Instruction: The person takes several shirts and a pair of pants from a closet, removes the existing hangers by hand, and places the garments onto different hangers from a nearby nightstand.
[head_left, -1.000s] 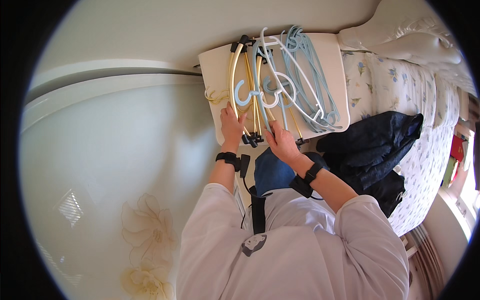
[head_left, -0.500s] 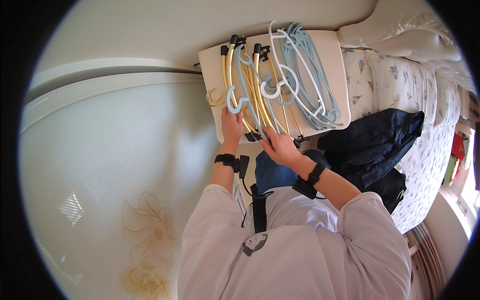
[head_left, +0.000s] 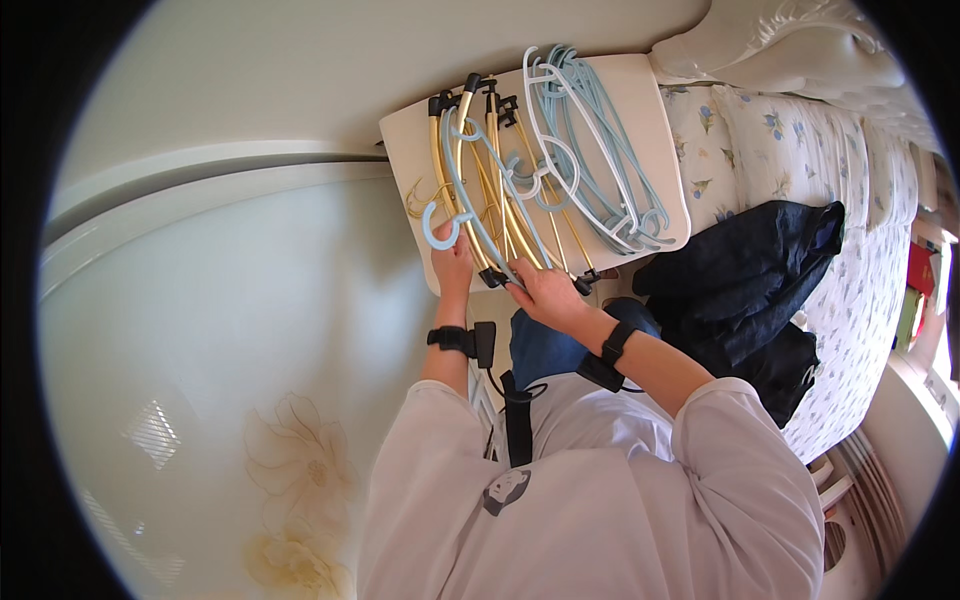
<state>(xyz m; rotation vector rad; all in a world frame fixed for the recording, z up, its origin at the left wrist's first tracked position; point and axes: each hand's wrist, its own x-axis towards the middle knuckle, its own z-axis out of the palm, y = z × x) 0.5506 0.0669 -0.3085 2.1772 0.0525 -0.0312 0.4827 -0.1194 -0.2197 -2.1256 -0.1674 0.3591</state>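
Observation:
A light blue clothes hanger (head_left: pixel 476 226) lies tilted over a bunch of gold metal hangers (head_left: pixel 496 190) with black ends. My left hand (head_left: pixel 452 264) is closed at the base of its hook, fingers partly hidden beneath it. My right hand (head_left: pixel 547 294) pinches the near end of the same hanger, close to the black tips of the gold ones. A white hanger (head_left: pixel 600 148) and a pile of light blue hangers (head_left: pixel 622 170) lie to the right. All rest on a cream table top (head_left: pixel 403 140).
To the right, dark clothing (head_left: pixel 740 270) lies on a bed with a flowered sheet (head_left: pixel 850 300) and a pale padded headboard (head_left: pixel 790 50). A glossy pale panel with flower drawings (head_left: pixel 300 460) rises at my left. Black bands with a cable (head_left: pixel 484 345) circle my wrists.
The light blue hanger's hook has shifted left and a little nearer, and both hands have moved slightly with it. The whole view has also shifted a little.

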